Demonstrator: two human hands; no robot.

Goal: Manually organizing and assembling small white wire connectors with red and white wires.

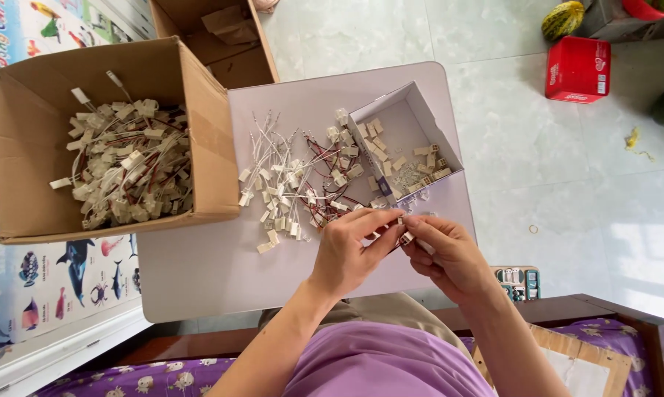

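Note:
My left hand (350,250) and my right hand (444,254) meet over the near edge of a small white table (199,272). Between their fingertips they pinch one small white connector (403,229) with a thin wire. Just beyond them lies a loose pile of wired white connectors (295,187) with red and white leads. To its right stands a small white open box (405,110) with several beige connector housings inside.
A large cardboard box (199,81) full of wired connectors sits on the table's left. Another cardboard box (262,51) stands behind it. A red box (578,70) and a melon (562,20) lie on the tiled floor at right.

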